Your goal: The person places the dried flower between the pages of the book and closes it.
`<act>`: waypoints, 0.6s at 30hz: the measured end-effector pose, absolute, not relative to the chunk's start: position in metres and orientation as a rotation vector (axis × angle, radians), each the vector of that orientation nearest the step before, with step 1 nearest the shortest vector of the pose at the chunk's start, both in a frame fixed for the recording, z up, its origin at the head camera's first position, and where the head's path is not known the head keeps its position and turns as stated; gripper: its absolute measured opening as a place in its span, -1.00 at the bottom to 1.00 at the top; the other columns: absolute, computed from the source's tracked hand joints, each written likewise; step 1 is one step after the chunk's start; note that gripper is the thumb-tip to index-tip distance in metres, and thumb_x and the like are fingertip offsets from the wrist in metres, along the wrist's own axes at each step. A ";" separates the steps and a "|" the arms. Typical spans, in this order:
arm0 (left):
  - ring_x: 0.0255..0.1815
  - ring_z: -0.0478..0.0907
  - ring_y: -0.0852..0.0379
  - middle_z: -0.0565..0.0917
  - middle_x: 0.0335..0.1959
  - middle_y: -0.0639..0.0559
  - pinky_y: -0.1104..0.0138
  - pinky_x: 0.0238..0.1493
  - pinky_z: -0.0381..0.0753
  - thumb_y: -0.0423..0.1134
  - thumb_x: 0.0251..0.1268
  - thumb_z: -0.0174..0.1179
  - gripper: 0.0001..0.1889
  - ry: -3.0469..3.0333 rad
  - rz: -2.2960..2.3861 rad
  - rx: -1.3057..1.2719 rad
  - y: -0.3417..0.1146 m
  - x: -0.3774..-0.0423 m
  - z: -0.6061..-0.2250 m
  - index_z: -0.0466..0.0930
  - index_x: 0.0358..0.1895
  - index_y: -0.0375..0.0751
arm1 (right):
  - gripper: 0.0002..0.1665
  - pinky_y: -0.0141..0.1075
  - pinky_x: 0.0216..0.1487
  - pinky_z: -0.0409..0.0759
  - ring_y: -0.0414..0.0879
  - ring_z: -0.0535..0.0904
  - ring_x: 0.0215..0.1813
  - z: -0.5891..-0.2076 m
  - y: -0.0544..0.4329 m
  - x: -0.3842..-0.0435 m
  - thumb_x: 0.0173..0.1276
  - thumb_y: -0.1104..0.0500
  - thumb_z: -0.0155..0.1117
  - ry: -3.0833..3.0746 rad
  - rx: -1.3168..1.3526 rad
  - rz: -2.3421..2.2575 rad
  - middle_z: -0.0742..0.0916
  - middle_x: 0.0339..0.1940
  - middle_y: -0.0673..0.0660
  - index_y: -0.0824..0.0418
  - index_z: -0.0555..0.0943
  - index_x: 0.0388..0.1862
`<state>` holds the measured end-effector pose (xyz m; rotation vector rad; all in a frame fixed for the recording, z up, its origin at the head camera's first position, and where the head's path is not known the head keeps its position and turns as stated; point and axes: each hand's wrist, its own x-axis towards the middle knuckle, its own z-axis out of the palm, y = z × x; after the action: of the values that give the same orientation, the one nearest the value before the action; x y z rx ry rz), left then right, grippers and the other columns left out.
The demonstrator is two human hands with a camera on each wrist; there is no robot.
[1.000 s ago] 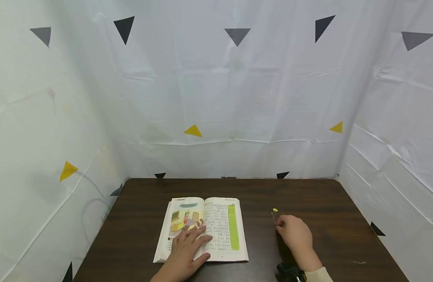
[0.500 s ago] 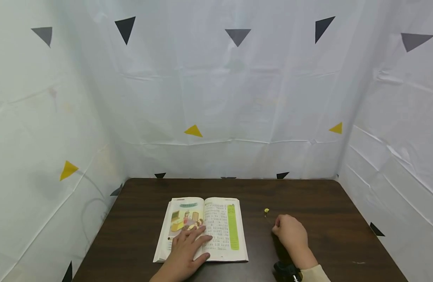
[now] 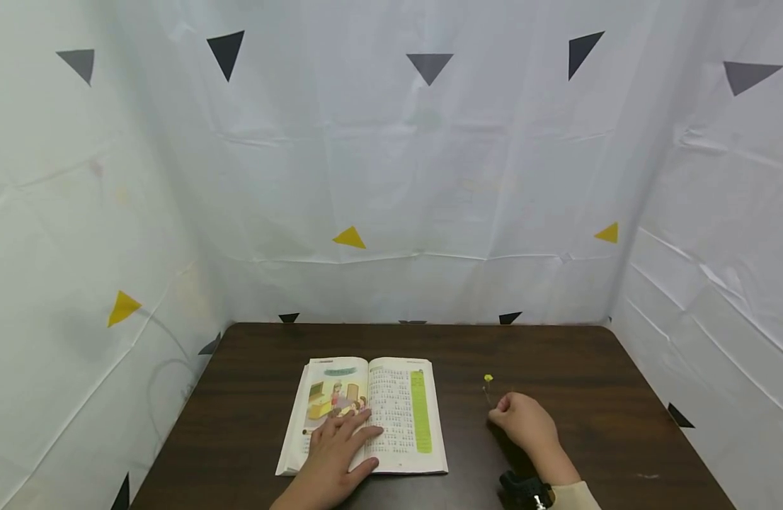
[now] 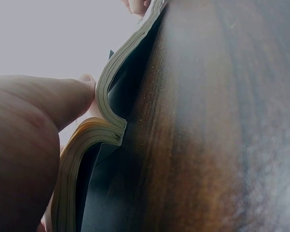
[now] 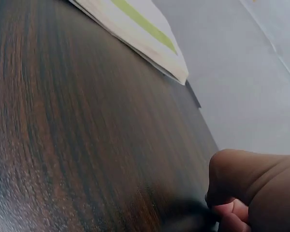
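An open book (image 3: 401,418) lies on the dark wooden table, with a colour picture on its left page and a green strip of text on its right. My left hand (image 3: 334,453) rests flat across the lower part of both pages, fingers spread. In the left wrist view its thumb (image 4: 72,99) presses near the middle fold. To the right of the book, my right hand (image 3: 525,425) pinches the thin stem of a small yellow flower (image 3: 488,378) between thumb and fingertips. The bloom points away from me. The flower is hidden in the right wrist view.
The brown table (image 3: 238,397) reaches back to a white sheet (image 3: 423,177) printed with grey, black and yellow triangles. More of the sheet hangs on both sides. A black strap device (image 3: 525,490) sits on my right wrist.
The right hand shifts slightly left, then a little toward me; the flower swings left and then partly back right. My left hand and the book stay put.
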<state>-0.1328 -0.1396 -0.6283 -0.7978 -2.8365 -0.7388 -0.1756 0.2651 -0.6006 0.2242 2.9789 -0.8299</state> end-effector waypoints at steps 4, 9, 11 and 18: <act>0.58 0.30 -0.14 0.40 0.69 0.13 -0.32 0.39 0.27 0.23 0.55 0.27 -0.50 -2.839 -0.732 -0.796 -0.140 -0.134 -0.629 0.53 0.48 0.46 | -0.82 -0.23 -0.39 0.35 -0.09 0.46 -0.46 -0.600 0.266 -0.174 0.36 0.02 0.39 2.955 0.240 -0.886 0.61 -0.50 -0.02 0.05 0.63 -0.39; 0.55 0.31 -0.14 0.40 0.69 0.11 -0.35 0.41 0.26 0.23 0.55 0.28 -0.50 -2.835 -0.748 -0.802 -0.139 -0.134 -0.627 0.54 0.48 0.43 | -0.82 -0.22 -0.41 0.33 -0.08 0.44 -0.48 -0.599 0.266 -0.173 0.39 0.01 0.37 2.941 0.257 -0.909 0.60 -0.52 -0.01 0.05 0.65 -0.35; 0.55 0.31 -0.13 0.40 0.70 0.11 -0.35 0.41 0.25 0.22 0.55 0.28 -0.49 -2.836 -0.749 -0.799 -0.139 -0.134 -0.628 0.54 0.48 0.42 | -0.84 -0.22 -0.42 0.32 -0.08 0.44 -0.49 -0.600 0.265 -0.174 0.37 0.01 0.36 2.951 0.262 -0.931 0.60 -0.54 -0.01 0.04 0.64 -0.35; 0.61 0.28 -0.17 0.40 0.69 0.11 -0.38 0.44 0.22 0.22 0.55 0.27 -0.50 -2.847 -0.756 -0.805 -0.141 -0.135 -0.630 0.53 0.48 0.44 | -0.88 -0.29 -0.42 0.36 -0.14 0.46 -0.50 -0.611 0.253 -0.174 0.30 0.09 0.39 2.981 0.283 -1.207 0.57 -0.58 -0.06 0.06 0.63 -0.37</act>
<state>-0.1346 -0.1408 -0.6302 -0.8054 -2.8467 -0.7564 -0.1743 0.2525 -0.6106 0.2829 2.9806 -1.2072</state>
